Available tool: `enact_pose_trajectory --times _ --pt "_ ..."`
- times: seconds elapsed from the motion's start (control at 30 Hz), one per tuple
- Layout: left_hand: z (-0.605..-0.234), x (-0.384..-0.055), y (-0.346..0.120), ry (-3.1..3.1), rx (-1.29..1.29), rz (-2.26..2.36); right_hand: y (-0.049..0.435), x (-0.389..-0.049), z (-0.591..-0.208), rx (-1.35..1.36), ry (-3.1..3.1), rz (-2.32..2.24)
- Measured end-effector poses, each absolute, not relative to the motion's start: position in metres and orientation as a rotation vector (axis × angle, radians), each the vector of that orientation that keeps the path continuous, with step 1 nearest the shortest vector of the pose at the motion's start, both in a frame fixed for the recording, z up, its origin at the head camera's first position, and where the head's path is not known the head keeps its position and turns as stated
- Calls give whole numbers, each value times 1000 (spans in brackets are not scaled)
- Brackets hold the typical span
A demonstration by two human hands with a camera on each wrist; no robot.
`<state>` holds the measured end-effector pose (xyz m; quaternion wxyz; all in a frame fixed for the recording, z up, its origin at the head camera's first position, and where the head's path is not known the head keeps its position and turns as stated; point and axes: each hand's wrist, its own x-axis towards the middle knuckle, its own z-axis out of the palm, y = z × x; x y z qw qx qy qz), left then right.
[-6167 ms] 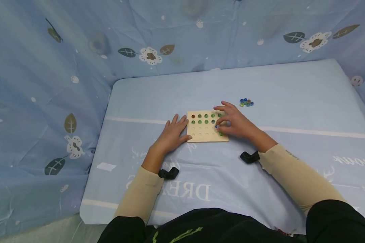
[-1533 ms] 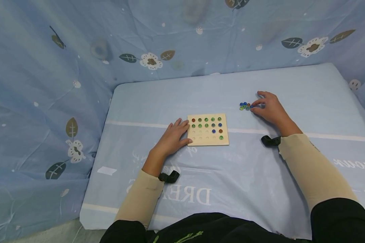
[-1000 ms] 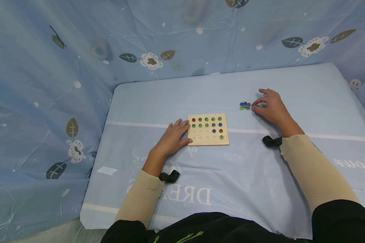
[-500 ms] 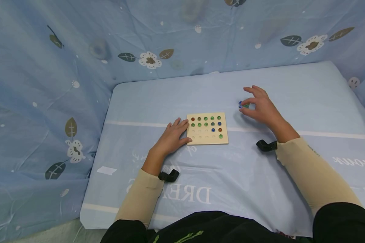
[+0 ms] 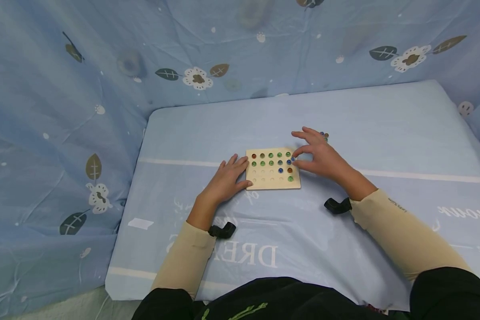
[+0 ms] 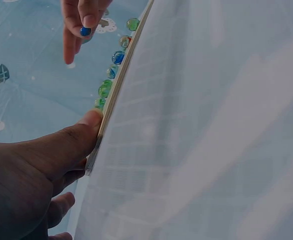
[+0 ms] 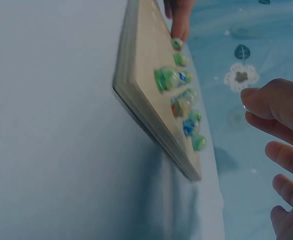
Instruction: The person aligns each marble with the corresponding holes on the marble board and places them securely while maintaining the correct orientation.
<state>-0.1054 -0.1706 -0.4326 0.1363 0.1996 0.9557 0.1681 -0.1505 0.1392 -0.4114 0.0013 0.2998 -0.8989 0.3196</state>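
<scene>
A pale wooden board (image 5: 264, 183) with rows of round hollows lies in front of me. Green, blue and reddish-brown marbles (image 7: 180, 102) sit in its two far rows and at the right of its two near rows. The lower left hollows hold none. My left hand (image 5: 224, 180) rests at the board's left edge, fingers fairly straight and thumb at the near corner. Thumb and index finger of my right hand (image 5: 320, 156) pinch a blue marble (image 6: 85, 31) above the board's right side. In the right wrist view that marble is mostly hidden by the fingertips.
Loose marbles (image 5: 325, 136) lie on the cloth-covered table (image 5: 368, 113) behind my right hand, which partly hides them. A patterned blue curtain (image 5: 248, 53) hangs along the table's far and left sides. A whitish patch (image 5: 140, 223) marks the left of the table.
My right hand has picked a blue marble from the loose group and carried it left and nearer, over the board. My left hand has stayed at the board's left edge.
</scene>
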Motion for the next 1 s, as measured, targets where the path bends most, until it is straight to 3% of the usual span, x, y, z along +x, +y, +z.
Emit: enact_pose_trajectory --times 0.67,1.0 --pt "-430 -107 -170 2744 564 490 115 -140 -428 1252 -2721 980" --pt "-430 -107 -170 2743 555 489 110 -137 -433 1255 -2782 856"
